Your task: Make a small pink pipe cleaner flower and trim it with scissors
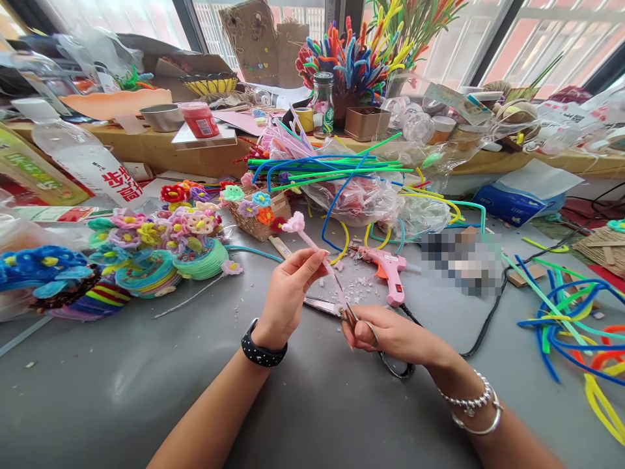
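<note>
My left hand (289,293) pinches the stem of a pink pipe-cleaner flower (294,223), whose bloom points up and to the left. My right hand (385,335) grips a pair of scissors (349,316), fingers through the handles, with the blades meeting the lower end of the stem. Pink fluff clippings (359,283) lie on the grey table (122,391) just behind the hands. A pink glue gun (388,270) lies right behind my right hand, its black cord running off to the right.
Finished pipe-cleaner flowers in small woven baskets (161,251) crowd the left. A wicker basket (258,218) and bags of pipe cleaners (351,189) sit behind. Loose blue, green and yellow pipe cleaners (571,319) sprawl at right. A cluttered shelf (161,146) runs along the windows.
</note>
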The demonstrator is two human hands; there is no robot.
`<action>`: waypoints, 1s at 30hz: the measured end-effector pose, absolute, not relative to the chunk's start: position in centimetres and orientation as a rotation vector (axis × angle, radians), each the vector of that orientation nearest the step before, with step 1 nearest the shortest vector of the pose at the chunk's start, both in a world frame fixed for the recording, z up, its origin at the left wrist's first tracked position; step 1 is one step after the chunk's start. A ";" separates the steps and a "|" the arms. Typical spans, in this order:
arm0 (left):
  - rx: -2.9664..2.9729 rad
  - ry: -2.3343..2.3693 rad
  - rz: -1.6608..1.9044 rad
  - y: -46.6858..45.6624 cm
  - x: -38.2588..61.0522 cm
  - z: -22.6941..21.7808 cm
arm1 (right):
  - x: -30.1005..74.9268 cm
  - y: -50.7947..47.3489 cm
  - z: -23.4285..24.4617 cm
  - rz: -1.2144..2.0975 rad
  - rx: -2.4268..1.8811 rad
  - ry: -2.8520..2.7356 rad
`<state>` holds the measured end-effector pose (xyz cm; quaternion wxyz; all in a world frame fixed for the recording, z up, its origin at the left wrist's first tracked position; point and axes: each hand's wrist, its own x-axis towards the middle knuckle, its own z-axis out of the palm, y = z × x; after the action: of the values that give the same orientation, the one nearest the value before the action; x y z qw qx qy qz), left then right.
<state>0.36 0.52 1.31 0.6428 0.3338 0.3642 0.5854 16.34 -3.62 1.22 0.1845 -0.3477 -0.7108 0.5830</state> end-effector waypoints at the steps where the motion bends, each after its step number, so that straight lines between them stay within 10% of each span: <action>1: 0.761 0.831 1.335 0.5 0.4 1.3 | 16.3 -3.6 1.2 1.632 -0.990 -2.007; 30: 0.768 0.857 1.363 0.6 0.5 1.1 | 16.1 -3.6 0.6 1.799 -1.006 -1.858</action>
<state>0.49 0.58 1.14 0.6279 0.3353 0.3738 0.5946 16.11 -3.61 0.56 0.1824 -0.3565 -0.6584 0.6373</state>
